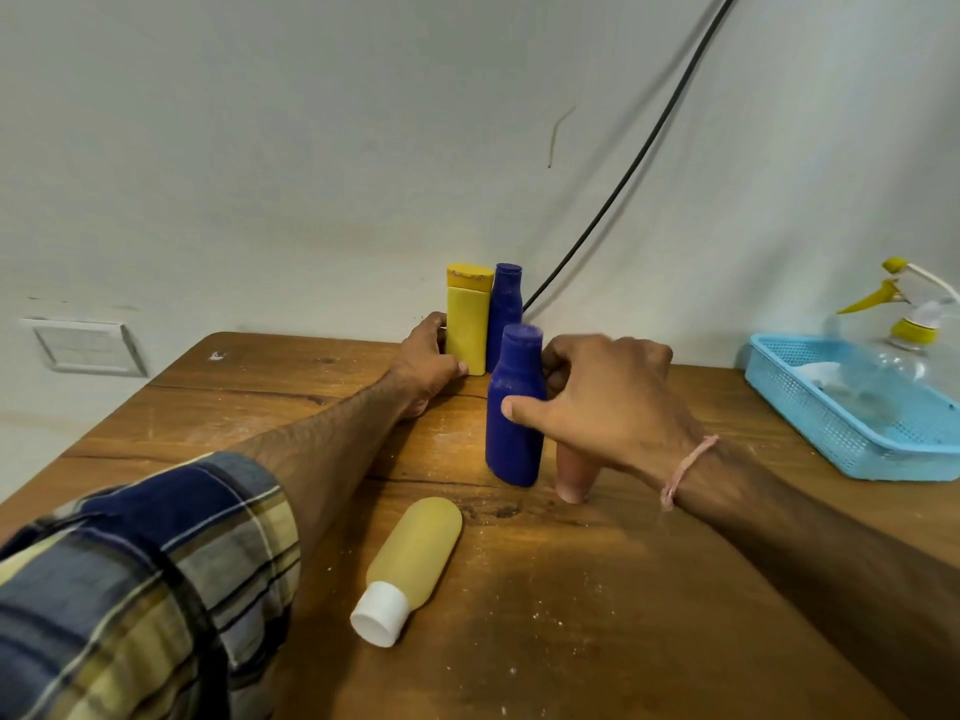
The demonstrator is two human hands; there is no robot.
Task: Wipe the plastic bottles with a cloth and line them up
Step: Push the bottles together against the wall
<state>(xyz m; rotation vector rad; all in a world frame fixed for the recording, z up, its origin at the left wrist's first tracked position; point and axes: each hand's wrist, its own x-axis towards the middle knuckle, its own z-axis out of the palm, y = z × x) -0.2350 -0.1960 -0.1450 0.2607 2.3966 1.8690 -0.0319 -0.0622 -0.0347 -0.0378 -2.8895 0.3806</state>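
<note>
Just near of the far pair, the right hand (608,407) grips an upright dark-blue plastic bottle (514,423) — its slot likely lies beyond, rightward; the left hand (428,361) clasps the flat yellow plastic bottle (466,330).

left hand (428,358) grips yellow bottle (467,330), arm outstretched | right hand (610,402) grips nearer blue bottle (511,444)

Your left hand (428,363) grips the yellow bottle (467,324). The rear blue bottle (506,298) touches its right side. In front of it your right hand (613,402) holds the front blue bottle (514,428). Nearer still a capped pale bottle (415,553) lies flat. Well to its right sits a basket (810,413).
</note>
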